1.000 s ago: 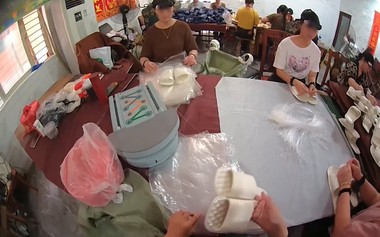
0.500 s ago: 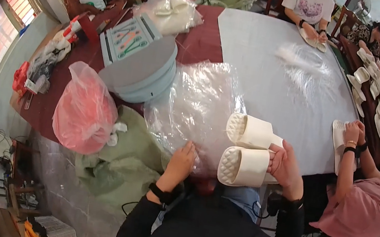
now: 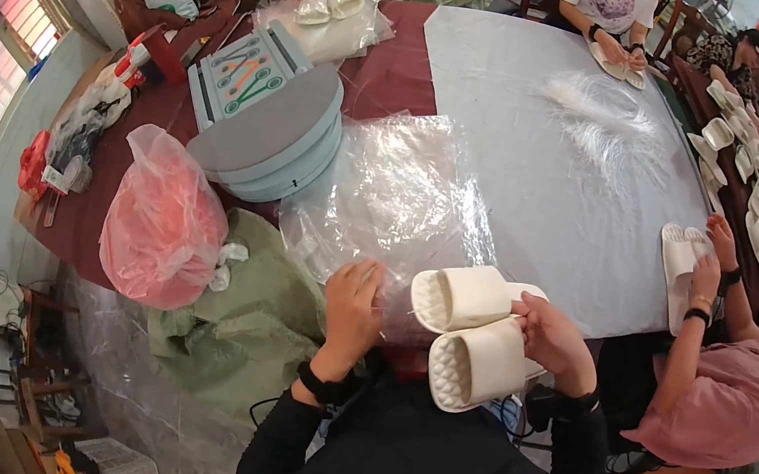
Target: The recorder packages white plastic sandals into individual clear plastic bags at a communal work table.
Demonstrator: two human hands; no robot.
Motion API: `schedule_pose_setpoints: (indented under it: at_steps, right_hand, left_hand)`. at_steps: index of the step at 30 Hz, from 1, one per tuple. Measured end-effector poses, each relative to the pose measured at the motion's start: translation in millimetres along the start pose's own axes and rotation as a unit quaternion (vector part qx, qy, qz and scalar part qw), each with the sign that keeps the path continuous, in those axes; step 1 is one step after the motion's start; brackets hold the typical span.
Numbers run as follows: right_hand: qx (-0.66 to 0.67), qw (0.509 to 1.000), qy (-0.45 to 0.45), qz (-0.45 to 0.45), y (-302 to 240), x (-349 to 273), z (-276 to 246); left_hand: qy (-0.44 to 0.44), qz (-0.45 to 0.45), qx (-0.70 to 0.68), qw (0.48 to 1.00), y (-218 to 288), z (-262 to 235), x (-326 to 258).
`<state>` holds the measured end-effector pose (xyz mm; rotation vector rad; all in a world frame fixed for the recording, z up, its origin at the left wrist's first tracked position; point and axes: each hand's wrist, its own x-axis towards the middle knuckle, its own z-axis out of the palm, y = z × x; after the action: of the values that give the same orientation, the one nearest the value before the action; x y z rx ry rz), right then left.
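Observation:
A pair of cream slide slippers is in my right hand (image 3: 552,341), whose fingers are closed on their heel ends. The upper slipper (image 3: 472,299) overlaps the lower slipper (image 3: 479,364), and both have broad smooth straps and quilted insoles; their toes point left, toward my body. Left of them, my left hand (image 3: 354,304) is closed at the near edge of a stack of clear plastic bags (image 3: 389,183), its fingers curled on the thin film. The fingertips are partly hidden, and how many layers they hold is not visible.
Left of the bags stand a grey round-topped box (image 3: 265,136) and a pink-filled plastic bag (image 3: 162,229). Green cloth (image 3: 247,295) hangs at the near edge. A co-worker in pink (image 3: 717,398) handles slippers on the right; two people work across the table, with white strands (image 3: 604,114) lying on it.
My right hand has brought the slippers a little left and nearer, fanning and tilting them apart. My left hand has shifted slightly left, fingers more curled on the bags.

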<state>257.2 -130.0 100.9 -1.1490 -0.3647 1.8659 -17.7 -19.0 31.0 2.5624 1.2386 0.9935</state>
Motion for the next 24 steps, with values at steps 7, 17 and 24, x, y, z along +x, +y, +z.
schedule_pose_setpoints:
  at_steps: [7, 17, 24]
  right_hand:
    - [-0.035, 0.999, -0.011, 0.039, -1, 25, 23]
    - [0.039, 0.998, 0.029, -0.037, -5, 30, 33]
    - [0.029, 0.999, -0.027, -0.029, 6, 61, 28]
  left_hand:
    - [0.068, -0.124, -0.243, 0.96, 6, -8, 6]
    - [0.055, -0.316, -0.599, 0.734, -11, -38, 30]
    - [-0.058, -0.065, -0.238, 0.967, 5, -36, 27]
